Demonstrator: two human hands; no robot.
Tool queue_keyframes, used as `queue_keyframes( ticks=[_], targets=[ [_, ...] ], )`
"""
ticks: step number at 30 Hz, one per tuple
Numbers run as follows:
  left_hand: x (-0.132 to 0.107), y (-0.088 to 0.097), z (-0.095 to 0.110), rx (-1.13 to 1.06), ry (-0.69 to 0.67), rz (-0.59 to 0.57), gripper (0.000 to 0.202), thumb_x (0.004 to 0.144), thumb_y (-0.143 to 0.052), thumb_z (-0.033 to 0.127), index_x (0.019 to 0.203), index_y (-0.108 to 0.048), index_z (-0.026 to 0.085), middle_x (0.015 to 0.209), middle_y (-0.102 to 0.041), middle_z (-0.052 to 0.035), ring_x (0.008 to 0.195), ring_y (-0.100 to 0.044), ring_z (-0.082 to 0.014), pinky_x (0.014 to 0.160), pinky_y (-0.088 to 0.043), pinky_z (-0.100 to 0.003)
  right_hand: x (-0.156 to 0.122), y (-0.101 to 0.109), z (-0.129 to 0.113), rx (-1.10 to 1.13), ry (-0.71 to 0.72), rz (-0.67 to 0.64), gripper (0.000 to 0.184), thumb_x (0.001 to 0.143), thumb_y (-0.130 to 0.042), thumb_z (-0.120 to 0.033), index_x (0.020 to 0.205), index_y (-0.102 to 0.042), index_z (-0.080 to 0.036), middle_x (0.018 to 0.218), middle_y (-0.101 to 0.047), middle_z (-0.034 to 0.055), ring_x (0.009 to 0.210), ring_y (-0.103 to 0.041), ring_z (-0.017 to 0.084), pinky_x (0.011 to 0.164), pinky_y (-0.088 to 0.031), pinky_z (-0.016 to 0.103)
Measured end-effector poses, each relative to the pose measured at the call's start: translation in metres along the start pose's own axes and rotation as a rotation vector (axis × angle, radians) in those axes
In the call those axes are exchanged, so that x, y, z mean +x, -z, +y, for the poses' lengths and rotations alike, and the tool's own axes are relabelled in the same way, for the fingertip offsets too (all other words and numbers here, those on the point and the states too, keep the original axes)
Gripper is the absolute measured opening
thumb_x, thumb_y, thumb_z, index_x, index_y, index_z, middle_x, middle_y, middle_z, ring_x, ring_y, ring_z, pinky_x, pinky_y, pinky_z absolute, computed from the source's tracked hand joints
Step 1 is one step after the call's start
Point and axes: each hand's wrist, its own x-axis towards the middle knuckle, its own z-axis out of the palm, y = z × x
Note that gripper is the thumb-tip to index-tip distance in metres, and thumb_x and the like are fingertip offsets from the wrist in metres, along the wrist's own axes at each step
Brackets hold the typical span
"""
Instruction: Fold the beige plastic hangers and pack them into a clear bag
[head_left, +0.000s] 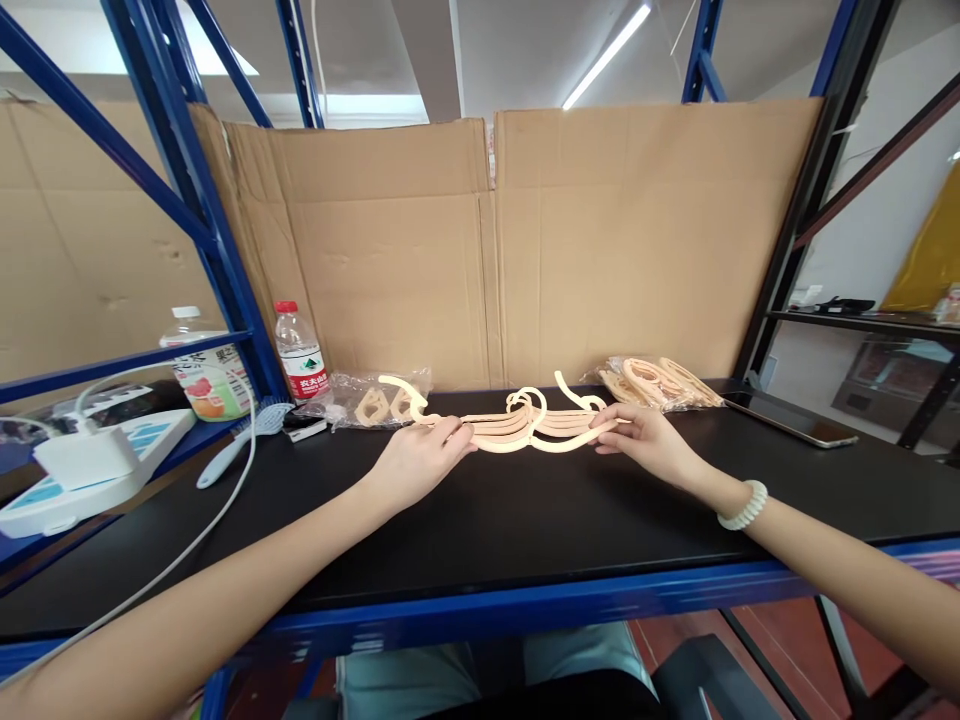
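Landmark for all places: the red-capped bottle (pixel 298 350), upright at the back of the bench (pixel 525 520), wrapped with a red, white and green label (pixel 309 383); its fill level cannot be told.

Item in hand: a pale ribbed frame (pixel 532 441) with curled ends and a round loop, located right of the bottle and nearer the person. Left hand (pixel 422 462): grip pinching the frame's left end between thumb and fingers. Right hand (pixel 651 445): grip pinching the right end. Whether the frame touches the bench cannot be told.

Containers: just right of the bottle lies a clear plastic bag (pixel 349 400), crumpled, containing pale cutout pieces (pixel 371 408) with openings through them. Well right of the bottle lies a second plastic bag (pixel 616 368), containing pale curved pieces (pixel 652 380), laid over one another. Left of the bottle, past the blue upright (pixel 238 310), stands a larger white-capped bottle (pixel 214 380) with fruit pictured on its label; its contents cannot be told.

Other items: a white-handled brush (pixel 225 460) left of the bottle and nearer; a flat dark device (pixel 791 418) far right of it
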Motion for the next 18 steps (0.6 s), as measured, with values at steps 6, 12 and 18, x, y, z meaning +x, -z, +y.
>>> queue_keyframes(
  ticks=[6,12,18],
  targets=[
    [0.0016,0.0043,0.0047,0.047,0.027,-0.026,0.027,0.098,-0.042,0.032,0.088,-0.060,0.015,0.078,-0.067,-0.0039,0.053,-0.060,-0.0136,0.044,-0.033,-0.025,-0.0002,-0.0020,-0.0069,0.146,0.077,0.111,0.057,0.069,-0.081,-0.040,0.117,-0.054,-0.023,0.089,-0.064,0.0021,0.072,-0.070,0.020,0.071,-0.063,0.041],
    [0.0027,0.0035,0.0078,0.011,0.039,-0.034,0.027,0.097,-0.044,0.033,0.087,-0.061,0.014,0.081,-0.068,-0.0055,0.060,-0.064,-0.0148,0.047,-0.036,-0.025,-0.0017,-0.0033,-0.0016,-0.040,0.172,0.088,0.035,0.082,-0.069,-0.044,0.102,-0.067,-0.016,0.085,-0.065,0.0070,0.069,-0.068,0.019,0.068,-0.062,0.037],
    [0.0043,0.0068,0.0060,-0.056,0.018,0.066,0.025,0.091,-0.053,0.038,0.086,-0.062,0.015,0.095,-0.070,-0.0080,0.064,-0.065,-0.0152,0.054,-0.043,-0.026,-0.0035,-0.0061,-0.0056,0.010,0.039,0.029,0.041,0.076,-0.074,-0.047,0.098,-0.066,-0.014,0.071,-0.067,0.0054,0.063,-0.068,0.019,0.061,-0.061,0.034]
  ],
)
